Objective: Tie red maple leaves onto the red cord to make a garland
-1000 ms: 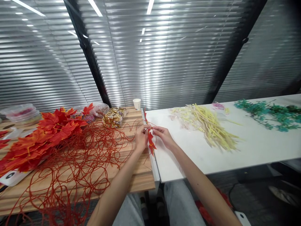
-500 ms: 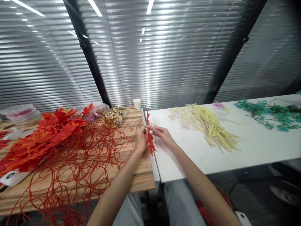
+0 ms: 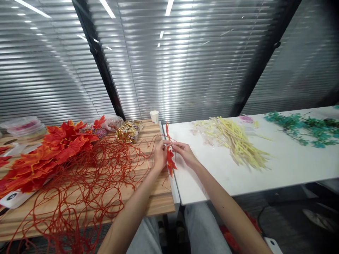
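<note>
Over the seam between the two tables, my left hand (image 3: 160, 155) pinches a red maple leaf (image 3: 171, 161) and a thin red cord near the leaf's stem. My right hand (image 3: 183, 152) meets it from the right, its fingertips pinched on the red cord beside the leaf. Another red leaf piece (image 3: 167, 130) sticks up just above the fingers. Both hands nearly touch, and the exact crossing of cord and stem between the fingertips is too small to tell. Tangled red cord (image 3: 106, 165) spreads over the wooden table to the left.
A pile of red-orange maple leaves (image 3: 60, 144) lies at the left, near plastic containers (image 3: 23, 127). Gold packaging (image 3: 129, 132) and a paper cup (image 3: 154, 116) stand at the back. Yellow strips (image 3: 235, 141) and teal foliage (image 3: 304, 127) lie on the white table (image 3: 212, 173).
My fingertips have shifted slightly and come closer together at the stem. The upper leaf piece has tilted a little to the right.
</note>
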The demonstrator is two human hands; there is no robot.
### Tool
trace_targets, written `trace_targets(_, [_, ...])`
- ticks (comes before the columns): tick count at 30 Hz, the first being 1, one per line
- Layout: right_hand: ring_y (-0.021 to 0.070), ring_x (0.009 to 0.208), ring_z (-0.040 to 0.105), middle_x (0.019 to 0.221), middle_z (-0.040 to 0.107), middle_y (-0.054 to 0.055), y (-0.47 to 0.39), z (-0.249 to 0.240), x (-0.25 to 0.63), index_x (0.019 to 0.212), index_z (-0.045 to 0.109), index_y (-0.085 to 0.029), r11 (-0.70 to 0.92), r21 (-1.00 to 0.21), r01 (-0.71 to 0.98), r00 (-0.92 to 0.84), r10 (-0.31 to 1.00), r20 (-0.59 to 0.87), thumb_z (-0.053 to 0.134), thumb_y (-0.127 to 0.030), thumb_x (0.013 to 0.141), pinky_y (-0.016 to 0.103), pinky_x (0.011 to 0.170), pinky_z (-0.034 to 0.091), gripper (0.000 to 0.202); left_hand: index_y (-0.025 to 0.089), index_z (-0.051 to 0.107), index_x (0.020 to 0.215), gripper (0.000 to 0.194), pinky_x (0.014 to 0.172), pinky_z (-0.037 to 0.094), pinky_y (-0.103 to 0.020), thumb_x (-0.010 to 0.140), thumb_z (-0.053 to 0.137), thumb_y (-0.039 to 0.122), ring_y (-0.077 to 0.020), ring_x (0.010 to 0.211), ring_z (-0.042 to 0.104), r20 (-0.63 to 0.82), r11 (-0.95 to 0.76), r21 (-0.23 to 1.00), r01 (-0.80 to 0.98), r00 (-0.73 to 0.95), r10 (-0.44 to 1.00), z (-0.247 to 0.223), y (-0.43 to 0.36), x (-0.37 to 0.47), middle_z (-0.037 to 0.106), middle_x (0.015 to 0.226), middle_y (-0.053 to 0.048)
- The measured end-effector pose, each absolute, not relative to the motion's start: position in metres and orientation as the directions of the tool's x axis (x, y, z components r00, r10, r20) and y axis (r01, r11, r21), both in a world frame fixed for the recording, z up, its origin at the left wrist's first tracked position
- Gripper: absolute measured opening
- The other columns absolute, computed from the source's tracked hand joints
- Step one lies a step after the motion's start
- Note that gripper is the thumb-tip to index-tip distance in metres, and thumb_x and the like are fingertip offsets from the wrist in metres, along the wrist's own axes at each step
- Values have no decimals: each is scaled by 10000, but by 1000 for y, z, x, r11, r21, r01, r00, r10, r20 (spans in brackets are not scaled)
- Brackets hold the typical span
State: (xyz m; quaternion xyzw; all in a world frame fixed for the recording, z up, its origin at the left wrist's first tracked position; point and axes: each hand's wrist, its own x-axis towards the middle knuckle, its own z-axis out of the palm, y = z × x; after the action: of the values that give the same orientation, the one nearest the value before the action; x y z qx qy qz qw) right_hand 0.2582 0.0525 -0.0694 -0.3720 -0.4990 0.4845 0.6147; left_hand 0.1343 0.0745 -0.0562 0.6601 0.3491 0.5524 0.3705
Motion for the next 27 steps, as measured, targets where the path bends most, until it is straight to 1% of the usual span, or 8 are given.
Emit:
trace_targets(6, [160,799,566,890,659,42,54,-71,259,854,693,-209,269,-937,-221,24,963,270,638,-352,719,307,765,429,204,181,585,744,86,631,446,-239,762,501,189,-130,697,581,512,-530,839,124,156,845,-57,77,134,635,772,-20])
trace_targets(9, [155,791,562,893,657,43,53,-71,260,855,692,-204,275,-938,-213,20,961,277,629,-339,729,302,761,426,195,181,592,753,87,629,445,-234,767,510,209,-127,685,580,506,-528,837,144,163,847,-57,77,134,634,774,-21])
trace_targets(16, [161,818,563,922,654,48,53,-72,260,858,688,-194,267,-936,-228,-6,961,276,618,-334,738,309,784,422,197,181,593,785,95,605,450,-232,771,515,235,-124,665,575,477,-496,860,121,157,865,-57,76,136,629,798,-25])
trace_targets(20, [168,829,570,936,652,49,55,-74,261,854,691,-201,242,-939,-244,0,968,250,633,-344,722,319,794,426,203,188,597,790,91,630,457,-242,766,526,240,-128,686,580,498,-515,850,109,147,855,-58,77,136,626,815,-25])
trace_targets(27, [175,839,580,921,655,50,55,-74,261,862,688,-198,219,-936,-276,-1,974,228,644,-333,714,336,814,426,205,182,602,824,119,613,452,-240,789,507,246,-123,674,574,512,-531,839,118,160,844,-61,78,136,626,831,-34])
